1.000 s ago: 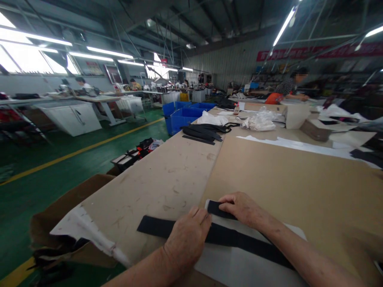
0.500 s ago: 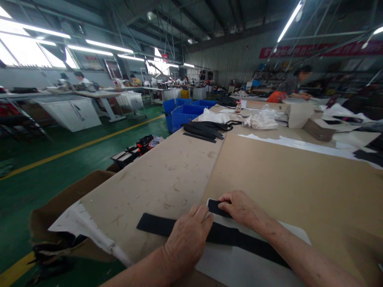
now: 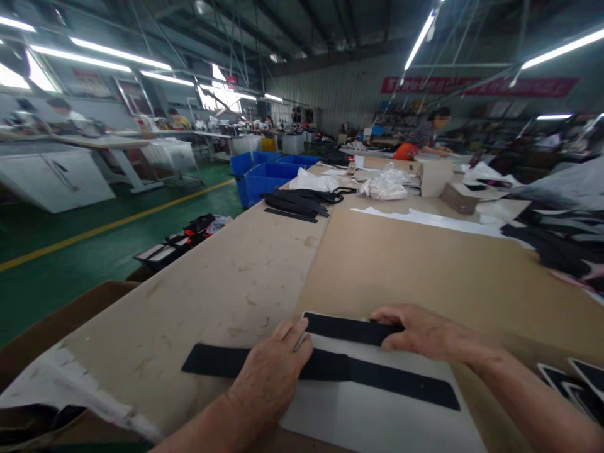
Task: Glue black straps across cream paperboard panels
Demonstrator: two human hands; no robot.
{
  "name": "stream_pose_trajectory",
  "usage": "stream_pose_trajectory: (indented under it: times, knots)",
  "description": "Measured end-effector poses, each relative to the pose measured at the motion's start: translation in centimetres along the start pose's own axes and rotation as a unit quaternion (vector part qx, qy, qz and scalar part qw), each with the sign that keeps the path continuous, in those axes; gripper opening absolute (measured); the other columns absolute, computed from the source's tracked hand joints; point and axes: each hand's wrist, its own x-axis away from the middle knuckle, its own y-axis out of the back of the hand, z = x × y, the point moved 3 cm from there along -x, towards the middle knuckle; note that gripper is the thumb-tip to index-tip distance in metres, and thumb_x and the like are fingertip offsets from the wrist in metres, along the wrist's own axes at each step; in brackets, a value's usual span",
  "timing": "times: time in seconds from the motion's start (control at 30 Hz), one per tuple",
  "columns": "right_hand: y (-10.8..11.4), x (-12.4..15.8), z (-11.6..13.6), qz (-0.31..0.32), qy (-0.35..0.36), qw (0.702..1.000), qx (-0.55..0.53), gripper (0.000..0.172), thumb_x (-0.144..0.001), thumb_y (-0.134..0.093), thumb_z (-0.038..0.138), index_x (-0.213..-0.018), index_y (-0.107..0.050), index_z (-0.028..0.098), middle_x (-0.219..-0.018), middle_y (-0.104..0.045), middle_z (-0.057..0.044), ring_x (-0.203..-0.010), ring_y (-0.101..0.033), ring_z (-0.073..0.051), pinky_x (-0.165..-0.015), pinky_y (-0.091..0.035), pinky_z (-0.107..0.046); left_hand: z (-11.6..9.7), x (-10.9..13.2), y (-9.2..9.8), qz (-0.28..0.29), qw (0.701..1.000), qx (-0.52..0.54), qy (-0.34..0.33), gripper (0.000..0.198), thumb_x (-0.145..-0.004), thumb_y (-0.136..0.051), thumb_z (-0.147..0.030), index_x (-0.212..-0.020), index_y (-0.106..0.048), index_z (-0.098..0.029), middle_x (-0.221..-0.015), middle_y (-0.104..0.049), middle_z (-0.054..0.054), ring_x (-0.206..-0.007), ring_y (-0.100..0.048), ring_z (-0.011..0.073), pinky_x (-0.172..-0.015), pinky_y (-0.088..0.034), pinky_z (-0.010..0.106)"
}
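Observation:
A pale sheet (image 3: 377,409) lies on the brown board in front of me. Along its far edge is a flat black strip (image 3: 340,328). My right hand (image 3: 408,327) closes thumb and fingers around that strip's right part. My left hand (image 3: 278,358) rests across a second, longer black strip (image 3: 401,380), which crosses the sheet and sticks out past its left side. The left fingertips and thumb are drawn together at the sheet's left edge, beside the far strip's left end. What lies under the left palm is hidden.
Black strips (image 3: 297,202), a clear plastic bag (image 3: 384,184) and a cardboard box (image 3: 462,196) sit farther along the table. Blue bins (image 3: 267,179) stand beyond its left edge. Dark pieces with pale edges (image 3: 570,387) lie at right. A co-worker (image 3: 422,135) is at the far end.
My right hand has slid rightward along the far black strip, baring more of it. My left hand stays at the sheet's left edge. The view has turned a little to the right.

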Motion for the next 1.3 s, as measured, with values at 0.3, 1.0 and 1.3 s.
stream_pose_trajectory:
  times: [0.3,1.0,1.3]
  knots:
    - [-1.5,7.2,-7.2,-0.216,-0.194,0.957,-0.005,0.021,-0.081,-0.05,0.041,-0.08,-0.06,0.023,-0.069,-0.06,0.002,-0.066,-0.054,-0.015,-0.063,-0.038,-0.027,0.5,-0.3,-1.0,-0.004,1.0,-0.024,0.0,0.063,-0.075,-0.036,0.002,-0.131,-0.058,-0.018,-0.151,-0.043,0.011,-0.133,-0.044,0.027,-0.111,-0.041,0.047]
    - [-2.0,6.0,-7.3,-0.313,-0.234,0.918,0.074,0.012,-0.085,-0.052,0.031,-0.085,-0.06,0.022,-0.076,-0.067,-0.003,-0.072,-0.062,-0.019,-0.067,-0.041,-0.031,0.4,-0.5,-0.9,0.0,0.998,-0.058,-0.001,0.067,-0.073,-0.035,0.004,-0.131,-0.059,-0.02,-0.15,-0.046,0.007,-0.129,-0.049,0.0262,-0.107,-0.046,0.045]
    - [-2.7,5.9,-4.2,-0.274,-0.174,0.912,0.251,0.028,-0.089,-0.043,0.011,-0.108,-0.061,0.021,-0.113,-0.062,-0.009,-0.093,-0.064,-0.02,-0.076,-0.046,-0.031,0.0,-1.2,0.4,0.017,0.999,-0.046,0.005,0.074,-0.075,-0.035,0.003,-0.144,-0.044,-0.022,-0.145,-0.05,0.01,-0.13,-0.047,0.0254,-0.107,-0.045,0.045]
